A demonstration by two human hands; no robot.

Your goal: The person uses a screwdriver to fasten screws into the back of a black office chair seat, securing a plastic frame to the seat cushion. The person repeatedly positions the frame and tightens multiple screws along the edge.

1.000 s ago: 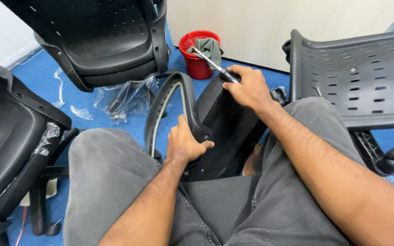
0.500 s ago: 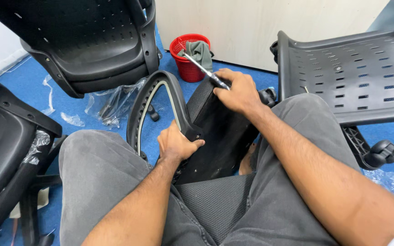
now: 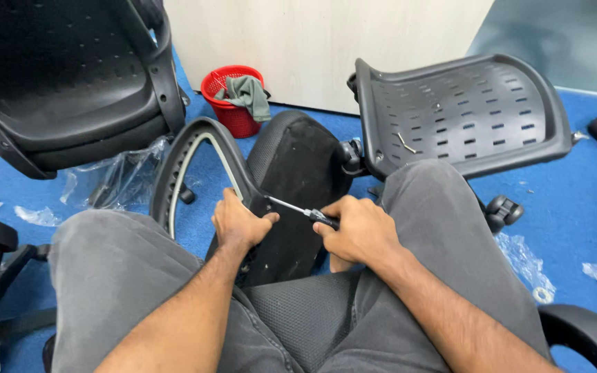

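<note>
blue floor (image 3: 561, 179) | red basket (image 3: 233, 103) | plastic scraps (image 3: 519, 252) | chair pts

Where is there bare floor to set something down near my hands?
Bare blue carpet lies right of the right knee, between the perforated seat shell and the plastic scraps. Crowded around the left hand, right hand, screwdriver and red basket.

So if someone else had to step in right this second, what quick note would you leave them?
Left hand: gripping the black chair back part where its curved armrest frame joins.
Right hand: closed on the screwdriver, tip at that joint beside the left thumb.
The part stands between the knees on the blue floor.
Done: tool is at the fastener.
Left: whether the fastener is tight cannot be seen; check it.
</note>
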